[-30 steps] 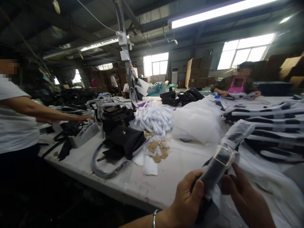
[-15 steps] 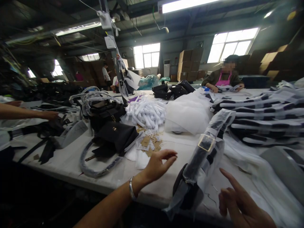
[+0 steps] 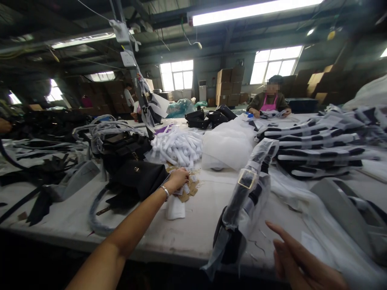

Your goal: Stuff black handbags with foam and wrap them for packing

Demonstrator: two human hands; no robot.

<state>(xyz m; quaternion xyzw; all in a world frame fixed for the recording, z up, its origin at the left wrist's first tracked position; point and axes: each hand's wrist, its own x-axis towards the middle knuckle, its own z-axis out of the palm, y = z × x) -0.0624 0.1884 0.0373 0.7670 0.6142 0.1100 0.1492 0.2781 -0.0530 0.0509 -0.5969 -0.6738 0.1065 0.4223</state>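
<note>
My left hand [image 3: 177,179] reaches far across the white table [image 3: 193,225] and lies on a small heap of brown paper tags [image 3: 188,190], fingers curled down into them. What they grip is hidden. A silver bracelet rings that wrist. My right hand [image 3: 298,262] hovers low at the near edge, fingers stretched apart and holding nothing. Just left of it lies a black strap with a gold buckle, wrapped in clear plastic [image 3: 248,189]. A black handbag [image 3: 137,177] sits beside my left hand.
White paper rolls [image 3: 177,147] and a white foam heap [image 3: 226,147] lie behind the tags. Several wrapped black straps [image 3: 317,145] are stacked at right. More black bags and straps [image 3: 45,169] cover the left. A person in a pink apron [image 3: 270,102] works at the far side.
My left hand let go of the wrapped strap and stretched forward onto the tags. My right hand released it too and opened. The strap now lies on the table.
</note>
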